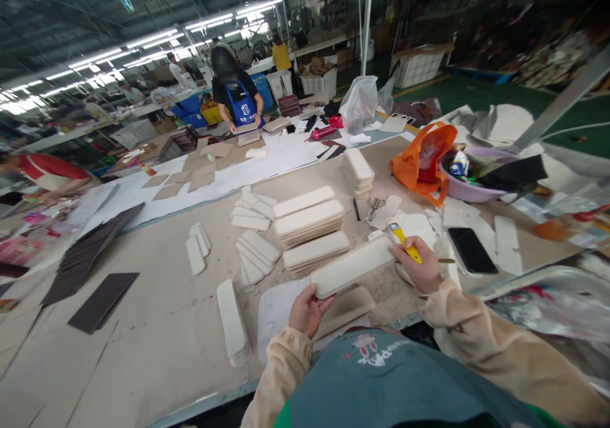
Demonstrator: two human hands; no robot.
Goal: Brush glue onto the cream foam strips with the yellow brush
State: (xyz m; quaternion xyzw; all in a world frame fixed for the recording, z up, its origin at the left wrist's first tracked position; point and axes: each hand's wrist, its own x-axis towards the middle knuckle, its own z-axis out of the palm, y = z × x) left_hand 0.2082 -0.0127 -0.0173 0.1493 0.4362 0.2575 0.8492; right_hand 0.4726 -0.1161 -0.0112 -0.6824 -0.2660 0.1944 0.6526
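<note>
My left hand [307, 310] is closed on the near left end of a long cream panel with rounded corners [352, 266], thumb on top and fingers beneath. My right hand [422, 266] grips a yellow-handled tool [408, 247] with a pale tip; its exact kind is unclear. Fingertips of that hand meet the panel's right end. Under the panel lies a tan rounded piece [350, 307], partly covered. Just beyond are stacks of similar cream panels [309, 218]. Fanned panels [257, 253] spread to their left, and a smaller stack [233, 323] sits left of my left hand.
Scissors [376, 206], a black phone [471, 250] and cream scraps [419, 225] lie to the right. Behind them stand an orange bag [424, 158] and a lilac basin [469, 190]. Dark brown panels [95, 244] occupy the left. Across the table a co-worker [241, 98] handles boards.
</note>
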